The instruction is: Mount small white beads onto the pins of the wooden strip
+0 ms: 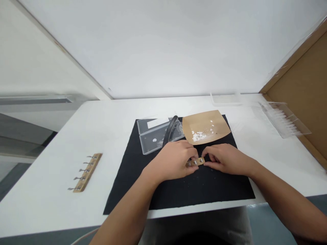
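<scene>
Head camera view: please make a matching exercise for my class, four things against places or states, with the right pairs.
1. brown sheet
2. clear case
3. five-hook strip
4. small strip

A. lying open
B. between left hand and right hand
C. scattered with small white pieces
D. on white table, left of black mat

Pairs: 1-C; 2-A; 3-D; 4-B

The rack [87,173] is lying left of the mat [178,190]; the case [153,136] and paper [206,124] are resting at its far side.
</scene>
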Available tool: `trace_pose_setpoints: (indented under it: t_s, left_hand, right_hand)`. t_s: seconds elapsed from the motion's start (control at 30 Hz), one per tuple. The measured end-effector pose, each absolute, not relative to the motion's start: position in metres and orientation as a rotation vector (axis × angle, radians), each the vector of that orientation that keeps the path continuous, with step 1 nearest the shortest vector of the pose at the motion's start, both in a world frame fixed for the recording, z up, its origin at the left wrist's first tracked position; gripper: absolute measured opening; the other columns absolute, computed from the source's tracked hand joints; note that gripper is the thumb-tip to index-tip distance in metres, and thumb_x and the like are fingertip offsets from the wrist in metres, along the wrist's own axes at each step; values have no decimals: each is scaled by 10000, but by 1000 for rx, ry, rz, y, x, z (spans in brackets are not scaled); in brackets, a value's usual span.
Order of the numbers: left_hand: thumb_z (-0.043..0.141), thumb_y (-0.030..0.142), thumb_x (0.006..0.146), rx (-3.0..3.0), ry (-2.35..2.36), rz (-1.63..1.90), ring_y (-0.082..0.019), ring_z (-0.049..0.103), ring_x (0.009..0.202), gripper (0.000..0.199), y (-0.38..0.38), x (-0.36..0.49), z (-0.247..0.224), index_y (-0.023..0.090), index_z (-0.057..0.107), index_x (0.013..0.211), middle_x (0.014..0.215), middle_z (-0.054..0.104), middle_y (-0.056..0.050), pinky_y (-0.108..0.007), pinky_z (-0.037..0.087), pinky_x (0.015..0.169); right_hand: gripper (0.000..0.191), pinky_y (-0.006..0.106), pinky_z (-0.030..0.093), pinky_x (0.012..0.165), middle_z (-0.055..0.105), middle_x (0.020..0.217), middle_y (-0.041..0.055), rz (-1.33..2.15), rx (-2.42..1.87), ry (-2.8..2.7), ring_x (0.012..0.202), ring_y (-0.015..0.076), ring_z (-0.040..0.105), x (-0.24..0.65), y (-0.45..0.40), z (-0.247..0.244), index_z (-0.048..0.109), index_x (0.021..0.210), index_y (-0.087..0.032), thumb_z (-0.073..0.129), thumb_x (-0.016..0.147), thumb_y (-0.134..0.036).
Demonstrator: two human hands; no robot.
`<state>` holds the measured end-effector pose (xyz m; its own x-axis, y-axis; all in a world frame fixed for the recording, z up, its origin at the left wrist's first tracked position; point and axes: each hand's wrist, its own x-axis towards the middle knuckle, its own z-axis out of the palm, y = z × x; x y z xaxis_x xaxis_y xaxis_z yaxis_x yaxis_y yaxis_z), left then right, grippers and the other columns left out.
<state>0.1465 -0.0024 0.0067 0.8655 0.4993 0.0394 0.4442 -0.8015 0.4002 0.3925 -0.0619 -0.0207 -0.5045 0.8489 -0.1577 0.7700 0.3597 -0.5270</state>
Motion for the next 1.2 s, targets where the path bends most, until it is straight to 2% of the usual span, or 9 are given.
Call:
trace_pose_setpoints:
  t_s: [0.27,0.63,0.8,0.87,0.93,1.0,1.1,1.2]
  left_hand:
    - [775,286,832,2669,718,186,-180,672,773,80,-3,146,7,226,753,879,838,731,0,-287,439,645]
    - [771,300,849,2703,723,182,-193,693,821,112,-2,146,5,224,741,926,882,735,-11,-290,471,654]
    - [805,502,835,2727,749,290,-190,672,764,319,-4,146,7,210,728,935,855,729,-18,-278,425,599]
    - [695,518,931,2744,833,443,-181,666,752,316,-2,146,7,203,716,912,841,724,-26,-274,409,589]
    - [572,421,1017,2756,1021,608,-187,672,788,280,2,145,6,199,710,916,859,734,-41,-277,426,617]
    - [505,321,1042,2740,1313,703,-219,671,854,259,8,142,3,195,709,943,889,745,-66,-292,449,649]
    - [498,300,1038,2660,1645,638,-294,641,989,248,19,135,-3,187,702,954,956,740,-110,-315,466,648]
    - [567,358,1006,2510,1804,548,-346,607,1063,232,26,128,-8,182,702,935,993,717,-148,-352,516,687]
  right_hand:
    - [169,275,302,629,651,792,-30,829,-1484,-2483,726,144,574,392,-62,-21,653,1118,-249,681,967,-321]
    - [165,277,312,626,660,806,-20,835,-1483,-2483,727,152,585,392,-63,-20,652,1113,-247,672,976,-338]
    - [186,272,326,638,660,801,-22,846,-1478,-2473,726,151,587,393,-61,-21,642,1123,-242,683,968,-336]
    - [220,270,336,644,653,792,-29,854,-1464,-2475,726,150,585,394,-61,-22,631,1144,-239,696,963,-346]
    - [246,271,341,644,647,783,-36,859,-1459,-2478,722,147,580,394,-60,-23,624,1169,-241,700,966,-356]
    - [241,274,342,645,643,776,-41,858,-1457,-2478,720,146,578,395,-60,-24,625,1176,-245,694,974,-357]
    - [217,278,347,653,640,768,-39,863,-1449,-2475,724,148,582,394,-60,-25,637,1155,-243,691,978,-356]
    - [214,281,351,658,641,765,-37,869,-1452,-2472,720,149,582,394,-60,-25,644,1154,-240,688,979,-355]
